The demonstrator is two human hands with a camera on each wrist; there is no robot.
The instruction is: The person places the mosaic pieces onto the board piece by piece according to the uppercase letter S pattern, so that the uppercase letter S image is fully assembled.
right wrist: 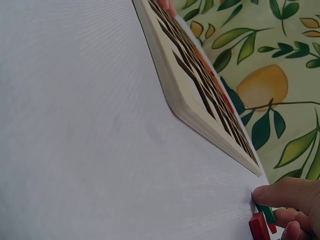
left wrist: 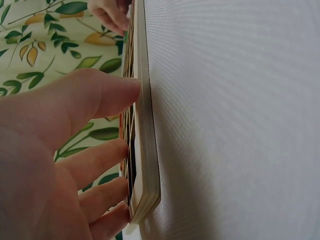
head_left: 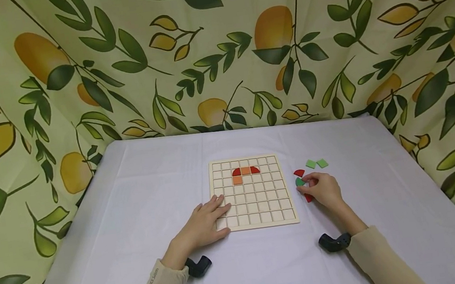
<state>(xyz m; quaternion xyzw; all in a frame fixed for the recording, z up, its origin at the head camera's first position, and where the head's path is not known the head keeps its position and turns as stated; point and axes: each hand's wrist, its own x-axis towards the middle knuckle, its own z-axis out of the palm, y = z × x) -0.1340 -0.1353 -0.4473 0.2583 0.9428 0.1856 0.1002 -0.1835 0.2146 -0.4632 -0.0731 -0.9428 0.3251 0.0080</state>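
Note:
A wooden grid board [head_left: 261,209] lies on the cloth. In its upper part, two red quarter-circle pieces [head_left: 254,170] flank an orange square piece [head_left: 245,170] in one row, and a second orange square piece [head_left: 238,180] sits just below. My left hand [head_left: 205,223] rests on the board's lower left corner with fingers spread. Right of the board, my right hand [head_left: 323,189] pinches a green rounded piece [right wrist: 266,212] between thumb and fingers, low over the cloth. One red piece [right wrist: 259,226] lies right under these fingers; another red piece [head_left: 299,172] lies just beyond.
Two light green square pieces [head_left: 310,164] lie beyond my right hand. A white cloth [head_left: 151,180] covers the table. Leaf-and-fruit patterned curtains [head_left: 218,67] hang behind and at both sides. Each wrist carries a black device [head_left: 334,242].

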